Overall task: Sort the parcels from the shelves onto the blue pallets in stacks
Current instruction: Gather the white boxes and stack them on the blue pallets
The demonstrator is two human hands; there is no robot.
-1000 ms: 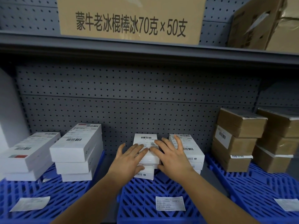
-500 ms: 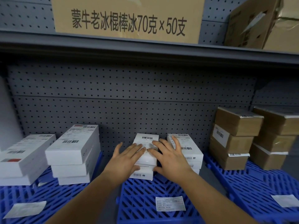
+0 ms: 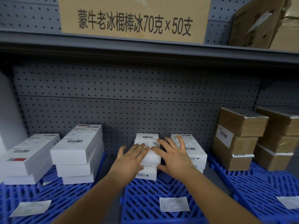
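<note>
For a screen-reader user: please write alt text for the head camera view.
Both hands, left hand and right hand, rest flat with straight fingers on a small stack of white parcels on the middle blue pallet. More white stacks sit left, brown boxes right.

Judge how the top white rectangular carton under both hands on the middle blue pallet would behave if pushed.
The top white rectangular carton looks stiff, with crisp edges, so it probably won't buckle. Its smooth faces suggest it may slide off the white box beneath. Being flat and low, it seems unlikely to tip under the left hand and right hand.
</note>
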